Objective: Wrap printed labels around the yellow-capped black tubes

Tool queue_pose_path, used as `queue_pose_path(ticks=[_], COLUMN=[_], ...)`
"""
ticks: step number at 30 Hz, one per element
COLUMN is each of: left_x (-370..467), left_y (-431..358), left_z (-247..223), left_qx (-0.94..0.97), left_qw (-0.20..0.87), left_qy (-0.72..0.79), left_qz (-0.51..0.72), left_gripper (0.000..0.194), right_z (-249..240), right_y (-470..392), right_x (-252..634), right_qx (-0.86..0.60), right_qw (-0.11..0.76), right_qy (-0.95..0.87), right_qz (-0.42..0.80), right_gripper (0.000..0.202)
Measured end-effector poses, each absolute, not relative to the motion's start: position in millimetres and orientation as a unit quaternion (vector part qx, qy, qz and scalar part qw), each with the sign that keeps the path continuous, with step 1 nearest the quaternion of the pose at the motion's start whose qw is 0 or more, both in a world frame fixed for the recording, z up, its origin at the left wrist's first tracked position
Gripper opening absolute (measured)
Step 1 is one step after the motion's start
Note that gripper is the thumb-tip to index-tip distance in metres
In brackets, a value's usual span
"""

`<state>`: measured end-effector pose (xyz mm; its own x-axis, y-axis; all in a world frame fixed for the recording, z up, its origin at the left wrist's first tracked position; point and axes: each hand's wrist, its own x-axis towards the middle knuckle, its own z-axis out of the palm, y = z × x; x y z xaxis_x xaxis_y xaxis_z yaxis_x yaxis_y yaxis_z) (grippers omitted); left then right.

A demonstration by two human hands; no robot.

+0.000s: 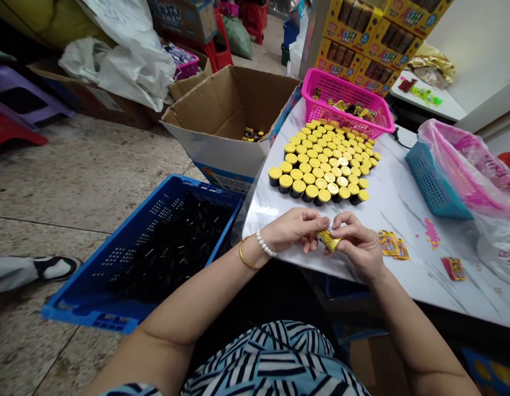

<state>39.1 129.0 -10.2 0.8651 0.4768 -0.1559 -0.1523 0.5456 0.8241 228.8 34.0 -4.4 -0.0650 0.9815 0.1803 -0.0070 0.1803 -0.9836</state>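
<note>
Over the front edge of the table, my left hand [302, 228] and my right hand [358, 242] meet around a small jar with a yellow printed label [328, 239]. Fingertips of both hands pinch it, and they partly cover it. Just beyond stand many small black jars with yellow lids [321, 159], packed close together and upright. To the right of my right hand lies a stack of printed yellow labels [389, 243]. Farther right is a smaller stack of red and yellow labels [453, 268].
A blue crate [90, 258] full of black pieces stands at my left. Behind it is an open cardboard box [234, 157]. On the table are a pink basket [345, 82], a teal basket [436, 181] with a pink plastic bag, and tiny pink pieces [431, 234].
</note>
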Motion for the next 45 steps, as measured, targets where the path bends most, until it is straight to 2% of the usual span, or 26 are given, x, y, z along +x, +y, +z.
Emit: queue_pose_path(ticks=[2,8,11,13,17,23,29,35,38,40,43,45], left_x=[39.6,40.3,41.2,42.0,43.1,46.0,52.6,47.5,45.7,45.8,47.3,48.3], left_y=[128.4,127.4,127.9,128.2,128.4,128.6,130.2,128.2,127.6,127.2,126.5,126.2], left_z=[-10.7,-7.3,-7.3,-8.3,-10.8,-12.9,-8.3,-10.2,-13.4,-13.0,-10.4,-10.3], left_qx=[0.450,0.462,0.447,0.439,0.423,0.434,0.492,0.465,0.514,0.540,0.562,0.559], left_qw=[0.856,0.850,0.855,0.852,0.845,0.831,0.795,0.803,0.778,0.755,0.728,0.733], left_qy=[0.185,0.180,0.188,0.206,0.233,0.225,0.220,0.235,0.220,0.219,0.222,0.226], left_qz=[0.179,0.181,0.185,0.194,0.228,0.264,0.279,0.289,0.287,0.300,0.324,0.314], left_gripper=[0.052,0.044,0.047,0.048,0.049,0.041,0.035,0.044,0.039,0.036,0.035,0.037], right_z=[-5.1,-13.3,-14.8,-14.1,-15.0,-24.1,-21.8,-20.4,-20.9,-20.7,-19.0,-17.1], right_y=[33.2,33.5,34.6,35.6,36.2,34.1,41.3,37.3,35.5,36.5,39.5,41.0], right_x=[227.7,229.8,231.4,230.5,225.6,222.6,218.7,226.6,226.7,223.9,219.9,219.7], right_qx=[-0.446,-0.456,-0.450,-0.459,-0.486,-0.537,-0.551,-0.528,-0.529,-0.544,-0.557,-0.547], right_qw=[0.518,0.582,0.580,0.567,0.538,0.530,0.560,0.550,0.545,0.557,0.566,0.565], right_qy=[-0.575,-0.532,-0.528,-0.550,-0.618,-0.641,-0.522,-0.622,-0.628,-0.589,-0.499,-0.460], right_qz=[0.449,0.413,0.427,0.407,0.303,0.141,0.332,0.179,0.170,0.216,0.347,0.413], right_gripper=[0.017,0.012,0.007,0.013,0.040,0.036,0.031,0.038,0.038,0.033,0.027,0.030])
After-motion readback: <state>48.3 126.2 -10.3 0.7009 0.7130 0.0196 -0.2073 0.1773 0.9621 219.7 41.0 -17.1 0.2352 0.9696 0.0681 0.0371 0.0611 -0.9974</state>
